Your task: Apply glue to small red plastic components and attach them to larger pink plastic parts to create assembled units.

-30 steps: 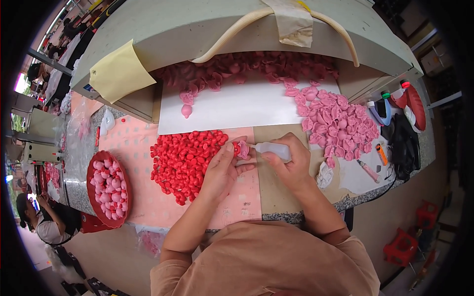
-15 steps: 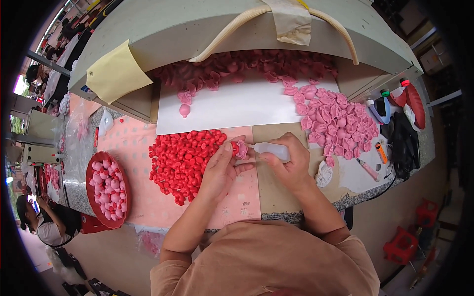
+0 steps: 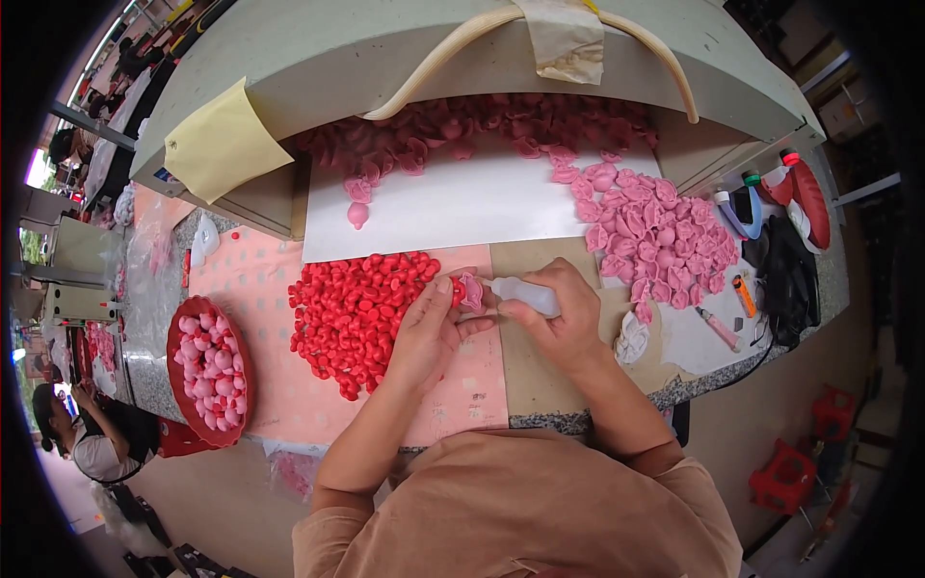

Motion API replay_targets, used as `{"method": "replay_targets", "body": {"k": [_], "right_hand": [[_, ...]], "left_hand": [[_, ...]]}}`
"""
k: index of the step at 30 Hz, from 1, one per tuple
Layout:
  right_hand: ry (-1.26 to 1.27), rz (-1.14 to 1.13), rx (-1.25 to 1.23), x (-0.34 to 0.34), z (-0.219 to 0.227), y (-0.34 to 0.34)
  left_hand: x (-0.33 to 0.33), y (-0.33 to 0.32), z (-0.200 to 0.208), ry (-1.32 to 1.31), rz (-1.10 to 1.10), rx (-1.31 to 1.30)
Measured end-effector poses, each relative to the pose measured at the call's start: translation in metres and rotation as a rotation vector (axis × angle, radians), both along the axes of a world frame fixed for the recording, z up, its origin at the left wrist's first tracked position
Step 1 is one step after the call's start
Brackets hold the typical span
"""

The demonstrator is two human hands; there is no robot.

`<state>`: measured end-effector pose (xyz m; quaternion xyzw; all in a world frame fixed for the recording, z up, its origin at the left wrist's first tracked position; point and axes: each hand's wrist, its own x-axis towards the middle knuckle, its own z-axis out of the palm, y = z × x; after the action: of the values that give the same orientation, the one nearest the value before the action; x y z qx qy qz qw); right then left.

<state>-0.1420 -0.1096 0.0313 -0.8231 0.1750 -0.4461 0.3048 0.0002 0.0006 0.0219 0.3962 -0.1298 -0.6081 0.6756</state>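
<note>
Between the thumb and fingers of my left hand (image 3: 429,323) sits a small red plastic piece (image 3: 458,292) with a pink ruffled piece (image 3: 472,291) against it. My right hand (image 3: 570,318) is wrapped round a translucent white squeeze bottle (image 3: 528,296). The bottle's nozzle end points left at the pink piece; whether it touches cannot be made out. A heap of red pieces (image 3: 349,313) lies just left of my left hand. Beyond my right hand spreads a pile of pink ruffled pieces (image 3: 665,241).
At left stands a red bowl (image 3: 241,424) of pink-and-red pieces. A grey housing (image 3: 289,72) arches over a white sheet (image 3: 434,207) with more pink pieces. At right lie a crumpled white cloth (image 3: 632,339), a tube (image 3: 718,329), an orange lighter (image 3: 743,296) and a black bag (image 3: 792,279).
The bottle has tilted a little and its nozzle end has shifted slightly at the pink piece. My left hand keeps its hold on the pieces.
</note>
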Motion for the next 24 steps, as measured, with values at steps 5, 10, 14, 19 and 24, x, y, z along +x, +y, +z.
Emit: {"method": "replay_targets", "body": {"k": [5,10,14,19,24], "right_hand": [[-0.018,0.003,0.058,-0.0022,0.0008,0.0004],[-0.020,-0.007,0.066,-0.0012,-0.0022,0.0003],[-0.008,-0.003,0.072,-0.0020,-0.0019,-0.0002],[0.005,-0.001,0.067,-0.0010,-0.0019,-0.0003],[-0.002,-0.012,0.068,-0.0012,-0.0002,0.0003]], "left_hand": [[0.0011,0.0009,-0.0020,0.046,0.008,-0.004],[0.0020,0.0013,-0.0036,0.052,0.010,0.003],[0.0010,0.0003,-0.0011,0.053,0.008,0.005],[0.0007,0.0002,-0.0012,0.037,-0.006,0.002],[0.0004,0.0006,-0.0015,0.042,0.009,0.015]]}}
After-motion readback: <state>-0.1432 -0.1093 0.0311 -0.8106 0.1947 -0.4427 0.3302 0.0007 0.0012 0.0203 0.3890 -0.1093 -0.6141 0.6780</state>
